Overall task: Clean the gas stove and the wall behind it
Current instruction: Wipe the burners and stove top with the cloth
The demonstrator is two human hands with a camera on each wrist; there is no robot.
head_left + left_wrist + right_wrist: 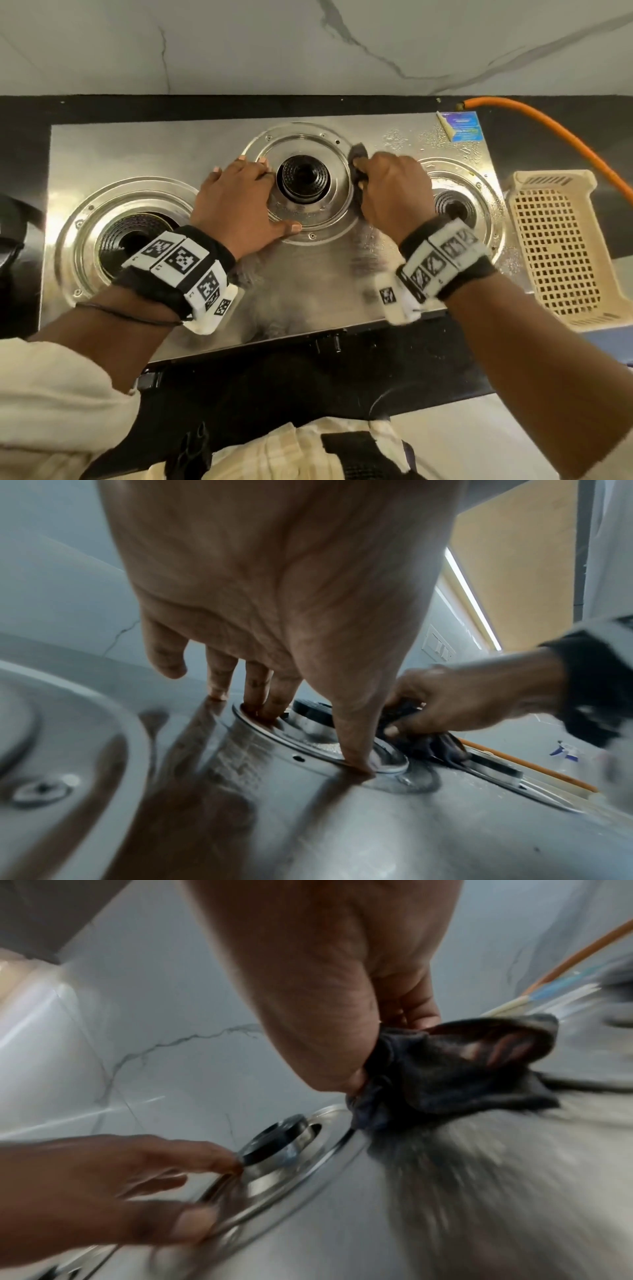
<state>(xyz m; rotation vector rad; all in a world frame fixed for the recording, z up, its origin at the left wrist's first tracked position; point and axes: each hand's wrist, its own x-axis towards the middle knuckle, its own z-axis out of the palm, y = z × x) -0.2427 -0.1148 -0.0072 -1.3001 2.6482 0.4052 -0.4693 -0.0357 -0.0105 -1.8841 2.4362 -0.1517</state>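
Fingers (239, 161) of the left hand (236, 198) lie spread and straight on the left rim of the gas stove's (144, 150) middle burner ring (329, 219), thumb on its near edge. Behind the stove rises the marble wall (239, 48). Right hand (394, 192) has its fingers curled round a dark cloth (358, 154), pressed against that ring's right edge, just beside the centre burner (303, 178).

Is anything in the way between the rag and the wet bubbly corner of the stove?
Nothing visible. The dark rag in the right hand sits at the middle burner's rim, and bare steel runs to the wet patch.
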